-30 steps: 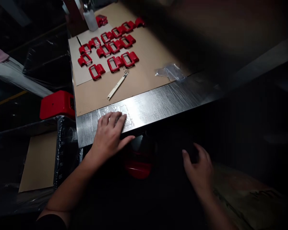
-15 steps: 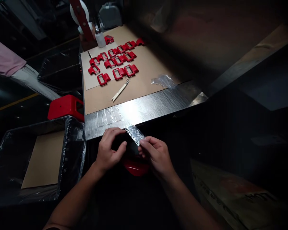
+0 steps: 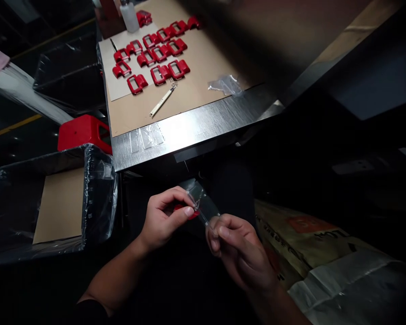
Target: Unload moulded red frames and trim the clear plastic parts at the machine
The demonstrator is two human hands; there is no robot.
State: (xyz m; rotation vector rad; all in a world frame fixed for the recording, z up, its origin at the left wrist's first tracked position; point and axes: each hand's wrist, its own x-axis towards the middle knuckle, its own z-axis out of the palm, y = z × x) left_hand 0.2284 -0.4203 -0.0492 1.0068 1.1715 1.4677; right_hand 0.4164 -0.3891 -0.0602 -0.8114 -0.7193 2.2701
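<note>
A thin clear plastic piece (image 3: pixel 203 201) is stretched between my hands, below the front edge of the table. The fingers of my left hand (image 3: pixel 164 219) are closed on its left edge. My right hand (image 3: pixel 238 241) pinches its lower right corner between thumb and fingers. Partly hidden behind my left thumb is a red object (image 3: pixel 191 213) whose kind I cannot make out. Nearest on the metal table edge lie several clear plastic strips (image 3: pixel 146 137). Beyond them a cream utility knife (image 3: pixel 162 101) rests on cardboard.
Several red plastic frames (image 3: pixel 160 74) lie in rows on the table (image 3: pixel 203 126), near a white bottle (image 3: pixel 130 17). Crumpled clear film (image 3: pixel 226 85) lies right of them. A plastic-lined bin (image 3: pixel 101 194) and red stool (image 3: pixel 81 133) stand left; a printed sack (image 3: pixel 301 234) lies right.
Both hands have moved down, away from the table edge, with the plastic piece. My left fingers have closed on it. The piece now looks see-through rather than silvery, and the view has tilted down.
</note>
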